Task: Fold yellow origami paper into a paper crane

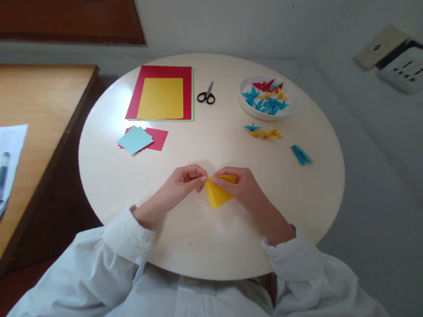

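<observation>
The bright yellow paper is folded small and visibly creased. The left hand pinches its left corner; the right hand grips its upper edge.

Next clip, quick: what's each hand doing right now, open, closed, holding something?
Left hand: closed, thumb and fingers pinching at the upper left corner of the yellow paper.
Right hand: closed, holding the yellow paper's upper edge.

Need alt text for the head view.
A person's right hand holds folded yellow paper, left hand at its corner, over a round white table; beyond lie scissors, coloured sheets and a white dish of folded paper birds.
</observation>
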Tool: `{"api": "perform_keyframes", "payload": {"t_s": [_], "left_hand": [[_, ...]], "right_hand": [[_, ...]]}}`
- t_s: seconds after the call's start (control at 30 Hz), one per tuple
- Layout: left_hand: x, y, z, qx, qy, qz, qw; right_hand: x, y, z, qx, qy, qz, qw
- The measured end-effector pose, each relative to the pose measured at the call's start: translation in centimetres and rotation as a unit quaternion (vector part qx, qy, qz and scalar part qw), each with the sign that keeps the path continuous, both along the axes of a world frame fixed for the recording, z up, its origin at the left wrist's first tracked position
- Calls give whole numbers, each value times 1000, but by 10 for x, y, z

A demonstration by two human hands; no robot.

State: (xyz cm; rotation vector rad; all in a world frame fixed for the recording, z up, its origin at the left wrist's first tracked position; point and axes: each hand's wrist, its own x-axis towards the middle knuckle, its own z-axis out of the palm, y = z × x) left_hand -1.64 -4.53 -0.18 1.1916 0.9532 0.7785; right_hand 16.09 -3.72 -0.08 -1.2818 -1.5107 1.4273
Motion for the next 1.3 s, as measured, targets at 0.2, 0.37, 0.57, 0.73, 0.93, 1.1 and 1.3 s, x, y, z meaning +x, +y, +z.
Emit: {"api": "perform_keyframes", "payload": {"t_s": [0.2,0.37,0.57,0.73,0.93,1.1,1.3], "left_hand": [[1,0,-1,0,20,17,1000],[2,-1,1,-14,21,34,999],[0,0,2,-5,29,26,999],[1,0,2,-20,30,38,999],[4,-1,0,-36,6,57,998],[5,-3,-3,-46,-11,80,996],[6,-4,-3,-56,-23,93,994]], "right_hand": [[-3,-2,3,-35,33,-33,998],[-4,-1,5,-101,69,-57,991],[-3,-1,8,-114,46,-17,992],[-4,-2,7,-109,48,-35,992],[-8,-3,5,-71,30,-52,996],[-9,-5,3,-58,24,-62,996],[-11,-7,2,-54,30,-75,995]]}}
